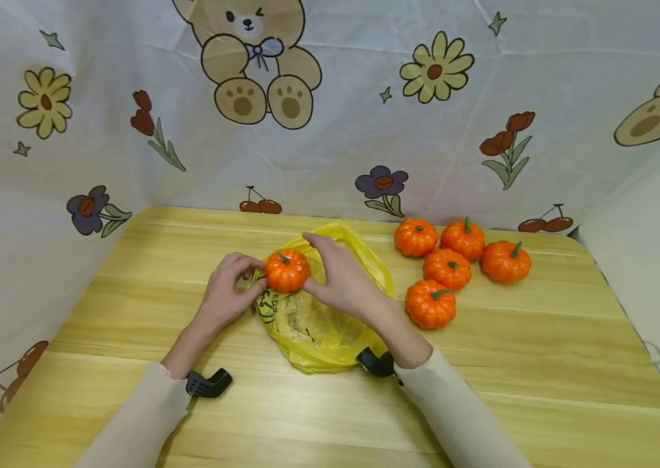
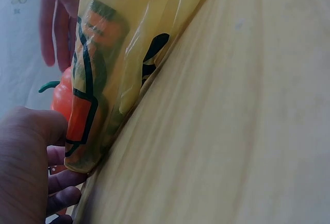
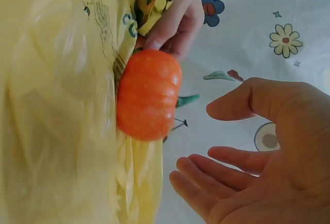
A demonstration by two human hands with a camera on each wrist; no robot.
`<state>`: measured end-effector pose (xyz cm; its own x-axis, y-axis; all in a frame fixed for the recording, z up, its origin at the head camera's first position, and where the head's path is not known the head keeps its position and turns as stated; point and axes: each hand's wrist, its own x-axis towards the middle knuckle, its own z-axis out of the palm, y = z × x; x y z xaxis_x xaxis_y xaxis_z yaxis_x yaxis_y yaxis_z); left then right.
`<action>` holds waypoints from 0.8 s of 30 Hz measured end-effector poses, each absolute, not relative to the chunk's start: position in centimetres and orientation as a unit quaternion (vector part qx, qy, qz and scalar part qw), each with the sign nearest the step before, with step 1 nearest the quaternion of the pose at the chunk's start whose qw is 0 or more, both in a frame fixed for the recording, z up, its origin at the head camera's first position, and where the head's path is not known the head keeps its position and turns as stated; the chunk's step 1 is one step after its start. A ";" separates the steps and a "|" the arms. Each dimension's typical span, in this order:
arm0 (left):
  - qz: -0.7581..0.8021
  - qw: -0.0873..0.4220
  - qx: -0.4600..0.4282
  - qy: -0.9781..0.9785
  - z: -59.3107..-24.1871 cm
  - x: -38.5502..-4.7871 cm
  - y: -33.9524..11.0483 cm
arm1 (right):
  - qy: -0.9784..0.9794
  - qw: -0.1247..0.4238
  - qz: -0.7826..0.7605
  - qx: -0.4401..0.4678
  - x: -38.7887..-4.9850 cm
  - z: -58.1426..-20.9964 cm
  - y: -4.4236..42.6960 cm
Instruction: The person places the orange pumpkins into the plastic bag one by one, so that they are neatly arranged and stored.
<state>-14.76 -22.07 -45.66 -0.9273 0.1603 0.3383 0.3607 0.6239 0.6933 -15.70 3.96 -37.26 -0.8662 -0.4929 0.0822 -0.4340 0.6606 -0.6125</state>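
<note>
A small orange pumpkin [image 1: 287, 271] with a green stem sits upright on a yellow plastic bag [image 1: 330, 325], near the bag's left side. My left hand [image 1: 229, 286] is at the pumpkin's left, pinching the bag's edge between thumb and fingers. In the left wrist view, the printed bag [image 2: 139, 44] hides much of the pumpkin [image 2: 62, 98]. My right hand [image 1: 338, 276] hovers over the bag at the pumpkin's right, thumb and fingers spread. The right wrist view shows a gap between that hand [image 3: 258, 157] and the pumpkin [image 3: 148, 95].
Several more orange pumpkins [image 1: 447, 268] stand grouped on the wooden table [image 1: 131, 312], right of the bag. A patterned white cloth [image 1: 342, 156] hangs behind the table and along its sides. Each wrist carries a black camera mount [image 1: 208, 383].
</note>
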 end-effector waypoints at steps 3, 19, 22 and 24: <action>-0.409 0.120 -0.146 -0.893 -45.8 -14.8 -21.9 | 0.907 0.033 -0.332 -0.257 -15.2 -36.8 5.1; -0.405 0.134 -0.152 -0.891 -46.1 -14.8 -22.3 | 0.897 -0.079 -0.365 -0.238 -14.8 -34.8 11.7; -0.406 0.137 -0.154 -0.890 -46.0 -14.9 -22.2 | 0.895 -0.095 -0.368 -0.232 -15.0 -34.5 13.0; -0.406 0.137 -0.155 -0.890 -46.0 -14.9 -22.2 | 0.898 -0.103 -0.365 -0.223 -15.0 -34.5 13.8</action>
